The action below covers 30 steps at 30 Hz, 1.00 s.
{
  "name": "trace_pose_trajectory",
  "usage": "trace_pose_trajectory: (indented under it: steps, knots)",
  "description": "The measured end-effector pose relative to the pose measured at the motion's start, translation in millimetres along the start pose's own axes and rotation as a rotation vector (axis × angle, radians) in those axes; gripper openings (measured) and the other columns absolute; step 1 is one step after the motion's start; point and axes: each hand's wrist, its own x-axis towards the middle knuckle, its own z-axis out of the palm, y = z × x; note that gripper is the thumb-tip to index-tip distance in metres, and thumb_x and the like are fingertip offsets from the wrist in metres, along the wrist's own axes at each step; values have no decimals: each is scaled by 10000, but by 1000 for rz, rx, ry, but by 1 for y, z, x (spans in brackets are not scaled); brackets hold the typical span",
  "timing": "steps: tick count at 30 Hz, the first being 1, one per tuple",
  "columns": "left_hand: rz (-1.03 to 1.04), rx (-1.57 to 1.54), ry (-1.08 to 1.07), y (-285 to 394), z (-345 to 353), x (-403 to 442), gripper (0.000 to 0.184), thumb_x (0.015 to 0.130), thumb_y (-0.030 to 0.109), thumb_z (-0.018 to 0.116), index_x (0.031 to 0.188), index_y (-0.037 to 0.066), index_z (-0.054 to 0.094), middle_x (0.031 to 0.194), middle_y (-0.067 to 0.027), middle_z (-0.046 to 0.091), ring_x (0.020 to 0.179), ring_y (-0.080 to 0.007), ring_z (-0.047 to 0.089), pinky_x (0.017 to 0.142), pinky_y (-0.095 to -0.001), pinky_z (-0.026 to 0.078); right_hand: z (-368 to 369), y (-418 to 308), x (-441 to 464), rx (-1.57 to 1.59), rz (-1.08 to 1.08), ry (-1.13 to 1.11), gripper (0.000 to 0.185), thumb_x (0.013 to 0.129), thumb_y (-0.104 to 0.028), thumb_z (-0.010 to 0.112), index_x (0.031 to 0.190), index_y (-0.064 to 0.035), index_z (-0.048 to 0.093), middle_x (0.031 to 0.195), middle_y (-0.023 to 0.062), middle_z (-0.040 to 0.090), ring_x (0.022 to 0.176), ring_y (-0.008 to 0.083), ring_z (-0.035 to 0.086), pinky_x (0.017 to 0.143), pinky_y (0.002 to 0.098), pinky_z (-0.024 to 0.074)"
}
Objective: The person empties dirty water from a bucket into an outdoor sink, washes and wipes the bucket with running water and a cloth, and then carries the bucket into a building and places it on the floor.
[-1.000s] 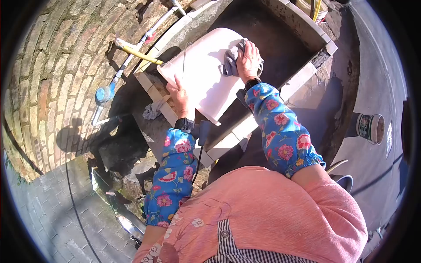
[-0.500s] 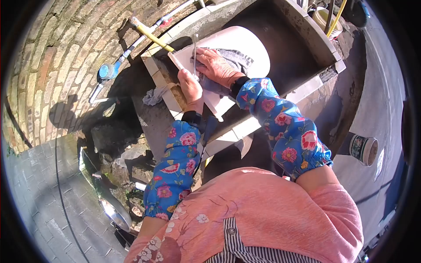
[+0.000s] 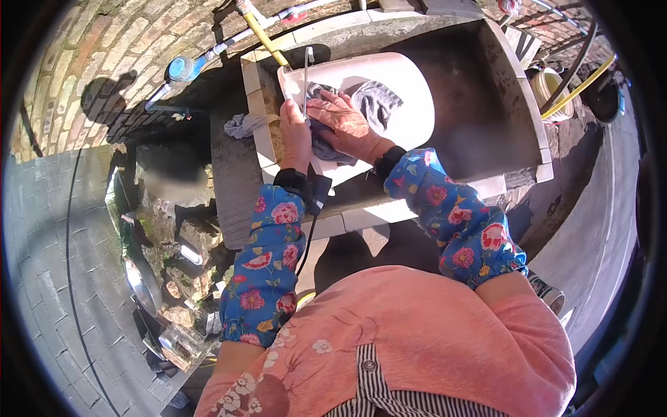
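Pale bucket [image 3: 347, 72] lies sideways in tiled trough [image 3: 379, 213], prob. to keep it braced. Over trough's L end, person's L hand [image 3: 297, 135] is at bucket's rim [image 3: 281, 82], apparently steadying; grip hidden, can't tell. R hand [image 3: 347, 126], fingers outstretched, rests flat on gray cloth [image 3: 379, 104] atop bucket.

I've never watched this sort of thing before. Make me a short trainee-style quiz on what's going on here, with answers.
1. Which hand lies across the grey cloth?
2. True or false: the pale bucket is lying on its side.
3. What colour is the round fitting on the pipe by the brick wall?
A) red
B) blue
C) black

Key:
1. The right hand; the left hand is at the bucket's rim.
2. True.
3. B.
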Motion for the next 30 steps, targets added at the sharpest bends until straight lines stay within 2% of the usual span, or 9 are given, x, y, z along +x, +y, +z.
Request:
trace_pose_trajectory:
  steps: [5, 6, 8, 10, 14, 18, 21, 28, 30]
  knots:
    - [-171, -444, -126, -4, -1, -17, 593, 950, 527, 305, 1095, 11, 558, 918, -84, 594, 800, -150, 578, 664, -262, 476, -32, 33, 12, -47, -229, -156, 405, 772, -169, 624, 1168, -141, 543, 1275, 8, 502, 1251, 230, 405, 1028, 475, 284]
    - [-469, -327, -73, 25, -2, -36, 616, 932, 556, 333, 1026, 0, 581, 834, -62, 587, 667, -128, 557, 600, -276, 471, -31, 51, 20, -71, -174, -143, 403, 779, -176, 625, 1172, -137, 544, 1269, 8, 511, 1231, 233, 425, 1024, 441, 299]
    - [-286, -197, -138, -14, -6, -81, 552, 933, 514, 398, 972, -3, 588, 768, -41, 573, 591, -132, 522, 575, -274, 456, -41, 84, 44, -85, -28, -71, 395, 821, -230, 585, 1193, -106, 538, 1231, 88, 543, 1173, 267, 473, 997, 383, 340]
    - [22, 202, -18, -66, -3, -118, 471, 938, 446, 449, 961, -7, 577, 752, -29, 573, 592, -122, 506, 584, -266, 449, -47, 120, 67, -65, 206, -150, 400, 853, -371, 491, 1176, -141, 544, 1142, 111, 596, 1077, 313, 537, 948, 453, 350]
    - [38, 140, -11, -97, 4, -120, 418, 952, 395, 443, 978, -3, 568, 736, -18, 567, 599, -102, 487, 584, -255, 440, -37, 127, 79, -159, 408, -149, 386, 851, -355, 462, 1174, -160, 543, 1137, 113, 595, 1109, 291, 516, 940, 470, 335]
    - [-66, 43, 42, 6, 10, -93, 442, 967, 377, 404, 937, -24, 589, 750, -41, 577, 668, -114, 506, 611, -267, 437, -14, 63, 50, -13, -58, 96, 351, 797, -191, 548, 1141, -124, 551, 1172, 67, 554, 1158, 264, 456, 991, 435, 304]
    - [-218, -89, 206, 32, 9, -66, 596, 972, 454, 311, 990, -76, 584, 817, -86, 605, 729, -164, 551, 662, -273, 453, -12, 1, 19, 69, -182, 28, 356, 752, -104, 569, 1105, -137, 541, 1220, 25, 490, 1207, 299, 404, 1003, 496, 281]
    - [-84, 179, 261, 15, -4, -61, 552, 968, 439, 329, 991, -69, 543, 856, -150, 577, 763, -239, 519, 700, -356, 426, -14, -1, 31, 104, -178, -55, 356, 755, -121, 593, 1107, -88, 555, 1246, 60, 500, 1230, 293, 398, 1019, 456, 290]
    - [-189, 206, 217, 14, -8, -66, 526, 969, 421, 339, 962, -66, 539, 815, -152, 553, 735, -241, 503, 682, -364, 416, 6, 10, 75, 193, 0, -56, 346, 757, -146, 606, 1089, -60, 558, 1217, 96, 516, 1158, 313, 457, 987, 418, 341]
